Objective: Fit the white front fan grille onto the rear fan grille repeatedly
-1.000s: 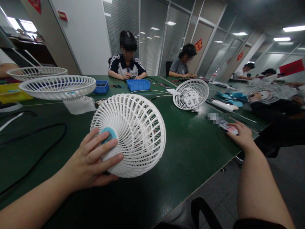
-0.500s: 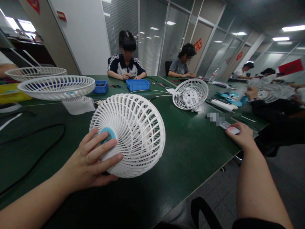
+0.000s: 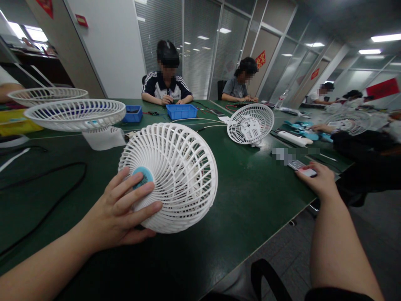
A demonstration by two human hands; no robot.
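Observation:
My left hand (image 3: pixel 120 211) is wrapped round the near side of a white fan grille (image 3: pixel 175 175) with a blue hub, holding it tilted on the green table (image 3: pixel 250 196). Fingers lie over the hub. My right hand (image 3: pixel 316 179) reaches to the table's right edge and rests on a phone (image 3: pixel 302 168) lying flat there, fingers curled over it.
Two white grilles (image 3: pixel 75 113) are stacked at the left over a fan base. A small white fan (image 3: pixel 250 124) stands mid-table. Blue trays (image 3: pixel 181 111) sit at the far side, where people work. A black cable (image 3: pixel 46 209) loops at the left. Another person's sleeve (image 3: pixel 360 144) lies at the right.
My right hand has shifted slightly right along the phone. The person at the right has lowered a hand toward the blue parts. My left hand and the grille stay put.

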